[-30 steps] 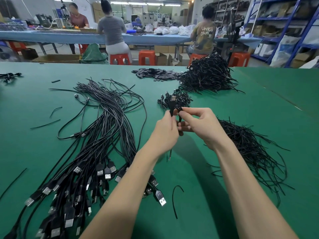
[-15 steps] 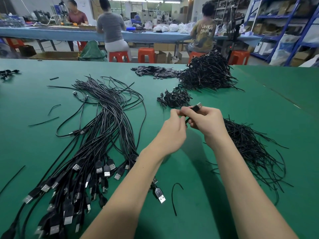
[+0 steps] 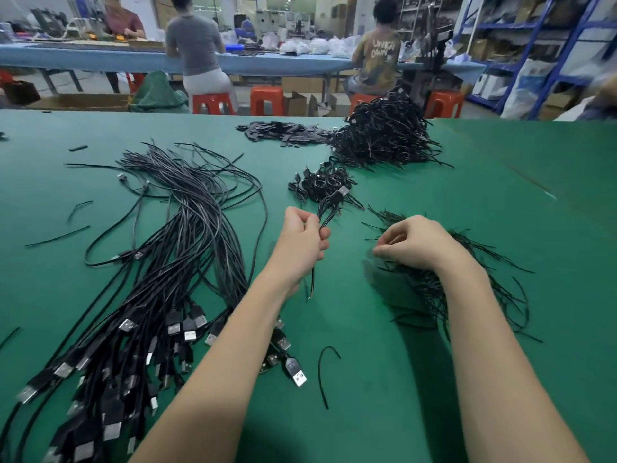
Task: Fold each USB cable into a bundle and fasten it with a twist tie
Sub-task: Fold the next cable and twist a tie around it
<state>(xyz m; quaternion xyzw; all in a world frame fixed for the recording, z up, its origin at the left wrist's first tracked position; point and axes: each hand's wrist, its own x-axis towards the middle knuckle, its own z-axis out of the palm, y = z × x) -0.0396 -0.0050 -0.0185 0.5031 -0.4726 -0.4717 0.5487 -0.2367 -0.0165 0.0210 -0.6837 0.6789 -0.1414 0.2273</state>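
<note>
Two bare hands over the green table [image 3: 434, 379]: left hand [image 3: 302, 240] pinches a folded black cable bundle [image 3: 329, 208]. Right hand [image 3: 417, 243], fingers curled, rests on the wiry twist tie pile [image 3: 494, 262]; grip unclear.

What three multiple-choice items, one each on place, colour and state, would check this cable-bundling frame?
1. Where is the right hand?
A. over the loose pile of thin black twist ties
B. on the heap of long unbundled black USB cables
C. off the table

2. What colour is the table's surface?
A. blue
B. green
C. grey

3. What is the left hand doing?
A. lying flat
B. gripping a folded black USB cable
C. holding nothing

Key: 1 A, it is over the ties; 2 B, plainly green; 3 B, fingers curl round the cable.
</note>
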